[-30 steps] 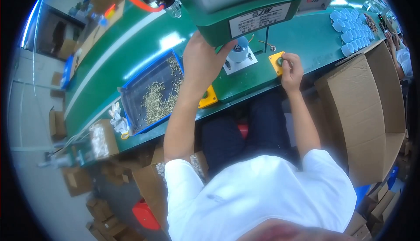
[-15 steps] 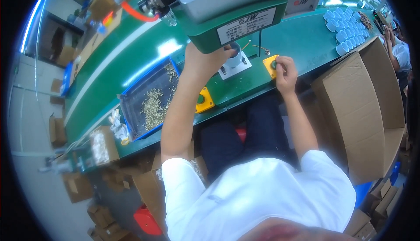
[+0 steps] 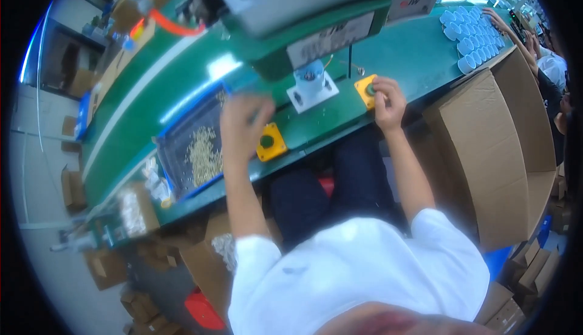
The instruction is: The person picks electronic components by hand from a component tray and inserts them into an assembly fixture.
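Here's the blue cup, seated upright on the white plate under the green-and-grey press, right between the person's two hands and touching neither. Over to the left hand: it's off to the near left of the cup, apart from it, fingers curled, and so blurred that I cannot tell whether anything sits between them. The right hand is the steady one, well to the right of the cup, fingers folded narrow, thumb and fingertips at the green button on the right yellow box; whether they pinch or just rest on it, I can't say. What's in the way? The press head looms over the far side of the cup, and a thin black rod stands just to the right of it. Nearer, beside the left wrist, sits the left yellow box with its own green button. Farther left, the blue tray carries a scatter of small metal parts, its right end hidden behind the left hand. Far right, rows of blue cups crowd the green bench, another person's hand near them, and a big open carton leans in at the bench's near edge.
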